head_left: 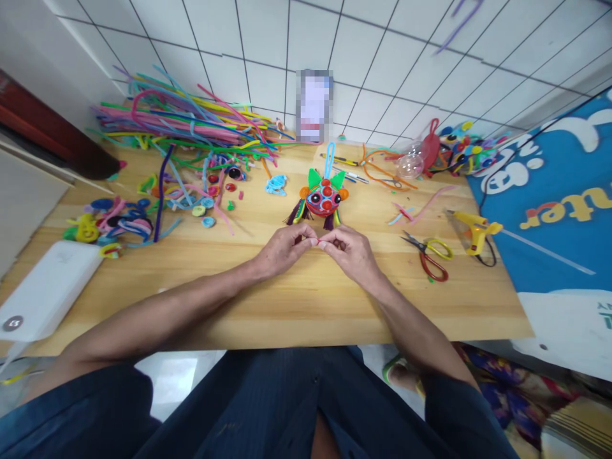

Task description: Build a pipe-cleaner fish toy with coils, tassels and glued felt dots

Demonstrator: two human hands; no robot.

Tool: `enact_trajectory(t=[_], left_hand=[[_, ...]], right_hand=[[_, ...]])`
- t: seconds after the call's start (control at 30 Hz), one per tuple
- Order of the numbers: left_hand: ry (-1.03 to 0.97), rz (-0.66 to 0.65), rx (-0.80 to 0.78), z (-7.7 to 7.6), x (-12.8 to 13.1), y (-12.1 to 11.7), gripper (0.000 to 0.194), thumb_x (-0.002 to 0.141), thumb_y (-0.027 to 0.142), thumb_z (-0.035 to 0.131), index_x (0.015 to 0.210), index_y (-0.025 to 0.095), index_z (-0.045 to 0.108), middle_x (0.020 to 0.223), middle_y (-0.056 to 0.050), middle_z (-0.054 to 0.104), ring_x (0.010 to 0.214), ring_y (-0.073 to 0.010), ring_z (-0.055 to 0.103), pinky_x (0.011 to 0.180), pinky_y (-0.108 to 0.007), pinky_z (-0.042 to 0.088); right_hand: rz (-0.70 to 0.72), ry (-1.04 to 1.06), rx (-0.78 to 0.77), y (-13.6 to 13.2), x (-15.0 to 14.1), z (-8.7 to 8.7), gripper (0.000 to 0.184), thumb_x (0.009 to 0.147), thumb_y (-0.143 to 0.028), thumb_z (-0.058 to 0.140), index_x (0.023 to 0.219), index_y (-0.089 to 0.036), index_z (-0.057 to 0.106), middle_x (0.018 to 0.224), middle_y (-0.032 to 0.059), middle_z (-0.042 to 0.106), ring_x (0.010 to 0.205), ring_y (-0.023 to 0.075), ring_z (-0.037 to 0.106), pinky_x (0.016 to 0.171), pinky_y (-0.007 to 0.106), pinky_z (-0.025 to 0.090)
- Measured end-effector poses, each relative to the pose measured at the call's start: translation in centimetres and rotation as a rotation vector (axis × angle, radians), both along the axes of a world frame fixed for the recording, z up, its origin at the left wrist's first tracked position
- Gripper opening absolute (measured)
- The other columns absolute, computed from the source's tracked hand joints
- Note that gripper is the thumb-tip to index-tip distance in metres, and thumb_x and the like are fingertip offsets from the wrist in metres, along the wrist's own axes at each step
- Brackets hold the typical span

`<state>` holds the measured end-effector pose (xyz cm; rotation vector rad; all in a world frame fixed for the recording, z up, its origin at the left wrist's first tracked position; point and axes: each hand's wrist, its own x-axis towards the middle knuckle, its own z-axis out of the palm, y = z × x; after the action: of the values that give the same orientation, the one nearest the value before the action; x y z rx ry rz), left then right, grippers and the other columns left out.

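Between the fingertips of both hands is a small red piece (319,241), perhaps pipe cleaner; most of it is hidden by the fingers. My left hand (287,248) pinches it from the left, and my right hand (350,252) pinches it from the right. Just beyond them stands a colourful animal-head ornament (326,199) with green ears, black eyes, red dots, dark tassels and a light blue loop on top. A curled light blue pipe cleaner piece (276,185) lies to its left.
Pipe cleaners (191,121) are heaped at the back left, with coiled pieces (119,220) nearer. Scissors (428,252) and a yellow glue gun (474,231) lie right. A phone (314,105) leans on the tiled wall; a white power bank (50,290) sits front left.
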<state>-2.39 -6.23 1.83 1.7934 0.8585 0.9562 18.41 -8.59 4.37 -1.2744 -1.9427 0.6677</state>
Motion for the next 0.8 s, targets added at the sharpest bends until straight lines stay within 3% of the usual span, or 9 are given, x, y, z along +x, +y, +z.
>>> enact_trajectory(t=[0.33, 0.5, 0.6, 0.7, 0.8], left_hand=[[-0.147, 0.049, -0.201, -0.7, 0.8, -0.8, 0.027, 0.096, 0.043, 0.064, 0.089, 0.017, 0.064, 0.082, -0.001, 0.065, 0.075, -0.0141, 0.057, 0.071, -0.027, 0.045], [0.026, -0.041, -0.066, 0.0, 0.3, -0.3, 0.019, 0.098, 0.035, 0.061, 0.093, 0.017, 0.066, 0.078, 0.001, 0.063, 0.068, -0.0126, 0.052, 0.066, -0.026, 0.041], [0.064, -0.035, 0.000, 0.2, 0.1, -0.1, 0.019, 0.099, 0.032, 0.058, 0.089, 0.018, 0.064, 0.073, 0.002, 0.059, 0.068, -0.0127, 0.051, 0.066, -0.026, 0.039], [0.005, -0.010, -0.051, 0.1, 0.1, -0.2, 0.020, 0.100, 0.035, 0.057, 0.090, 0.018, 0.062, 0.077, 0.002, 0.060, 0.070, -0.0132, 0.053, 0.067, -0.026, 0.041], [-0.072, -0.002, -0.122, 0.0, 0.3, -0.5, 0.024, 0.100, 0.039, 0.057, 0.090, 0.018, 0.060, 0.078, 0.001, 0.060, 0.072, -0.0139, 0.054, 0.069, -0.027, 0.043]], right_hand=[[-0.058, 0.177, -0.192, -0.1, -0.2, -0.5, 0.012, 0.089, -0.030, 0.071, 0.085, -0.020, 0.076, 0.073, 0.0002, 0.071, 0.063, 0.0131, 0.058, 0.061, 0.026, 0.045], [-0.024, 0.042, -0.092, -0.1, -0.1, -0.4, 0.012, 0.088, -0.026, 0.070, 0.078, -0.021, 0.074, 0.072, 0.0007, 0.069, 0.066, 0.0137, 0.059, 0.065, 0.028, 0.045], [0.011, 0.112, -0.224, 0.2, 0.3, -0.3, 0.013, 0.089, -0.031, 0.070, 0.084, -0.021, 0.076, 0.078, 0.0014, 0.074, 0.069, 0.0146, 0.062, 0.067, 0.028, 0.047], [0.036, 0.255, -0.402, 0.5, 0.7, -0.1, 0.018, 0.087, -0.038, 0.073, 0.091, -0.021, 0.078, 0.086, 0.0023, 0.079, 0.073, 0.0152, 0.066, 0.070, 0.028, 0.050], [0.025, 0.372, -0.464, 0.7, 0.6, -0.1, 0.024, 0.082, -0.042, 0.079, 0.093, -0.020, 0.077, 0.086, 0.0025, 0.079, 0.075, 0.0150, 0.067, 0.071, 0.028, 0.051]])
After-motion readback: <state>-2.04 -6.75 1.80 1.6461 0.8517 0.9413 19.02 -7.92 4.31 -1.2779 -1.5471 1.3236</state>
